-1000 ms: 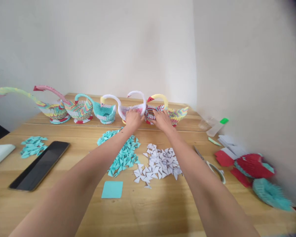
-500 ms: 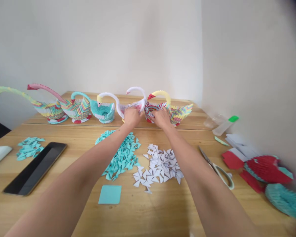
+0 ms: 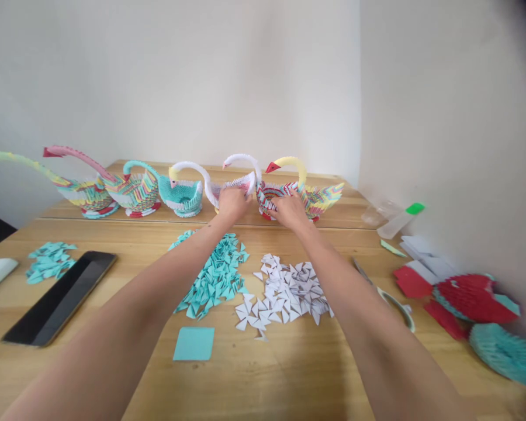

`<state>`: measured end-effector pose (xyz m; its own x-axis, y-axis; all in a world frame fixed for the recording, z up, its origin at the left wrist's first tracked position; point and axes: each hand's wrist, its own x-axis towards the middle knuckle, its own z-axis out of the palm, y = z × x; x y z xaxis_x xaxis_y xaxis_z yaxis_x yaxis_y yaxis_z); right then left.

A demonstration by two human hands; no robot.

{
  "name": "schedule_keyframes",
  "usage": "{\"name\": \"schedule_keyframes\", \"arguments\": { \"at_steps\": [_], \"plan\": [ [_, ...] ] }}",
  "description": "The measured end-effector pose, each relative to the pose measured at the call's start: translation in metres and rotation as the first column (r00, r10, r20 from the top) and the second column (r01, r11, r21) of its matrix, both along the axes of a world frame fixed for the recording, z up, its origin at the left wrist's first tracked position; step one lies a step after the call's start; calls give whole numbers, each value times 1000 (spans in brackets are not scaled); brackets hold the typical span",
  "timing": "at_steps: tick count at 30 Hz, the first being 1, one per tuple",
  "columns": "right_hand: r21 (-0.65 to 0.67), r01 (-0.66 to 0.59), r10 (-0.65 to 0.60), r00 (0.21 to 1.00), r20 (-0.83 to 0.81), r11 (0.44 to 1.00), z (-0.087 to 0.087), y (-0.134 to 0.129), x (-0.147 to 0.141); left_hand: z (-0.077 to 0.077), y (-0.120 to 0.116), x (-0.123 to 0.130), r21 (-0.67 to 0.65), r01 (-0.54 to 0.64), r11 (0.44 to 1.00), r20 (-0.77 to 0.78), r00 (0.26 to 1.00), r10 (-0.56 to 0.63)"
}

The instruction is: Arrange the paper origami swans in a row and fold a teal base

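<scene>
A row of folded-paper swans stands along the back of the wooden table. My left hand (image 3: 234,204) is at the front of the pink and white swan (image 3: 248,183); its fingertips are hidden, so its grip cannot be made out. My right hand (image 3: 289,209) has its fingers curled at the near side of the red, white and blue swan (image 3: 275,190) with a yellow neck. Nearer me lie a heap of turquoise folded pieces (image 3: 221,275) and a heap of white ones (image 3: 289,292), partly beneath my forearms.
A turquoise paper square (image 3: 193,344) lies in front. Left are a black phone (image 3: 59,298) and a small turquoise heap (image 3: 50,261). Right are scissors (image 3: 397,307), partly covered by my forearm, a green-capped bottle (image 3: 398,222) and a red paper model (image 3: 476,298).
My right forearm has shifted right over part of the scissors. The pink and white swan's back edge shows more beside my left hand. The whole view has shifted slightly.
</scene>
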<state>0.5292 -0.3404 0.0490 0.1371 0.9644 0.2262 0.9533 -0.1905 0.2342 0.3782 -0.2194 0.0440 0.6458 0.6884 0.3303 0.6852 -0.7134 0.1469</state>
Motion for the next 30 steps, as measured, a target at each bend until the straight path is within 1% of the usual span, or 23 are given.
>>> {"name": "schedule_keyframes", "arguments": {
  "at_steps": [6, 11, 16, 20, 23, 25, 27, 29, 30],
  "plan": [
    [-31, 11, -11, 1000, 3, 999, 4, 0, -6, 2, 8, -1, 28, 50, 998, -45, 998, -49],
    [-41, 0, 0, 1000, -2, 999, 4, 1, -8, 3, 12, -3, 31, 36, 999, -63, 997, -34],
    [-47, 3, -3, 1000, -8, 999, 4, 2, -8, 3, 11, -4, 40, 84, 996, -69, 994, -81],
    [-52, 3, -4, 1000, -13, 999, 5, 2, -8, 5, 9, -5, 30, 79, 996, -68, 995, -77],
    [-51, -7, 5, 999, -41, 999, 8, 0, -8, 9, 5, -9, 23, 68, 997, -82, 994, -66],
    [-9, -43, 42, 995, -95, 999, 11, -6, -7, 13, -1, -15, 31, 65, 997, -71, 996, -62],
    [85, -95, 107, 981, -159, 992, 15, -18, -2, 17, -11, -24, 61, 96, 994, -31, 995, -94],
    [203, -106, 148, 968, -202, 973, 18, -35, 7, 21, -23, -34, 103, 180, 978, 25, 983, -183],
    [254, -87, 144, 965, -218, 963, 19, -44, 14, 21, -29, -40, 114, 233, 966, 46, 970, -240]
  ]
}}
